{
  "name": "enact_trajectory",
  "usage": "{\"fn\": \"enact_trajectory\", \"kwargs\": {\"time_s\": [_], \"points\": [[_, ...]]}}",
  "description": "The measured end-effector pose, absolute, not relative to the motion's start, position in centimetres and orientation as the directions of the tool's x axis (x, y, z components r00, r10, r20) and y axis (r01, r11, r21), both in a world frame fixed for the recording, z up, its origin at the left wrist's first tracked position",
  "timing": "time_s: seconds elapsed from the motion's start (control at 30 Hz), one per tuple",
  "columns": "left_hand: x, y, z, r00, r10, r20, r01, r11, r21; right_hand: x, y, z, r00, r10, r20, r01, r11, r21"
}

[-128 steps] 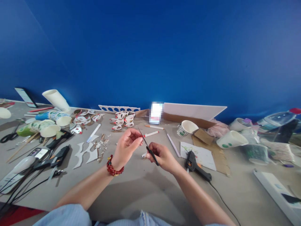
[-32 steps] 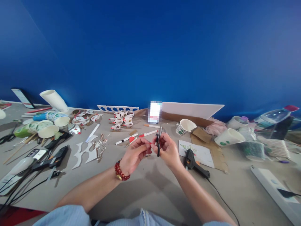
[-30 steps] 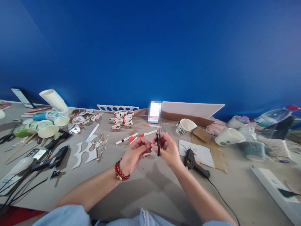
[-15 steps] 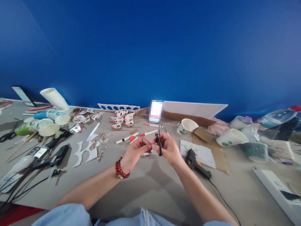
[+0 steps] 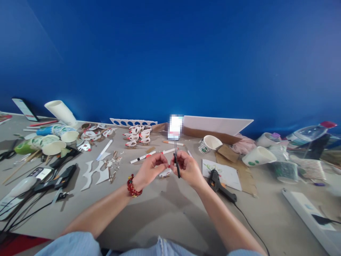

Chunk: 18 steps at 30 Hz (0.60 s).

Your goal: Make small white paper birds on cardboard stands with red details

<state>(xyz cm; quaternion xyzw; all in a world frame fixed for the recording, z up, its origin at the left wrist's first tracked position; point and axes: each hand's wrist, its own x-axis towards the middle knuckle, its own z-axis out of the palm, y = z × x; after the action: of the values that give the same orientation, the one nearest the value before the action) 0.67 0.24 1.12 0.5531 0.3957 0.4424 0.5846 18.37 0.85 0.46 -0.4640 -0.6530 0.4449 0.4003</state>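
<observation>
My left hand [image 5: 150, 171], with a red bead bracelet [image 5: 133, 185] at the wrist, pinches a tiny red piece [image 5: 168, 166] between thumb and fingertips. My right hand [image 5: 189, 170] is closed around black-handled scissors [image 5: 178, 167], their blades pointing away from me. Both hands' fingertips are close together above the table. A small white cut-out [image 5: 165, 173] lies just beyond and between them. Partly behind the left fingers are a white-and-black marker [image 5: 142, 157] and some red material. The exact shape of the red piece is too small to make out.
Several white bird-like figures [image 5: 137, 135] stand behind my left hand. White foam offcuts [image 5: 97, 174] and scraps lie left. A black glue gun [image 5: 220, 186] rests on paper at right, near a patterned paper cup [image 5: 210, 144]. A power strip [image 5: 309, 217] lies far right.
Both hands have shifted slightly, the scissors turning a little. More of the white cut-out shows between the hands. My view has moved slightly, and both grips remain.
</observation>
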Motion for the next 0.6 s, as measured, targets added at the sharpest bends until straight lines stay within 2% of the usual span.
{"fn": "enact_trajectory", "kwargs": {"time_s": [0.23,0.3,0.37,0.43,0.5,0.6], "points": [[0.3,0.7,0.6,0.301,0.953,0.019,0.093,-0.05,0.994,19.6,2.1,0.2,-0.181,0.98,0.08,0.244,0.123,-0.962],[0.2,0.6,0.9,0.295,0.955,0.002,0.112,-0.037,0.993,21.0,2.4,0.5,-0.136,0.99,0.044,0.356,0.091,-0.93],[0.1,0.6,1.3,0.285,0.959,-0.005,0.13,-0.033,0.991,22.5,2.2,0.7,-0.081,0.997,0.021,0.592,0.065,-0.803],[0.0,0.6,1.6,0.275,0.961,-0.002,0.138,-0.037,0.99,23.8,1.3,0.7,-0.039,0.999,-0.003,0.79,0.028,-0.613],[0.0,0.7,1.7,0.269,0.963,0.002,0.138,-0.041,0.99,24.7,0.1,0.1,-0.019,0.998,-0.052,0.864,-0.009,-0.504],[-0.1,0.9,1.5,0.264,0.964,-0.006,0.14,-0.032,0.99,25.2,-1.6,-1.4,0.019,0.994,-0.105,0.875,-0.068,-0.48]]}}
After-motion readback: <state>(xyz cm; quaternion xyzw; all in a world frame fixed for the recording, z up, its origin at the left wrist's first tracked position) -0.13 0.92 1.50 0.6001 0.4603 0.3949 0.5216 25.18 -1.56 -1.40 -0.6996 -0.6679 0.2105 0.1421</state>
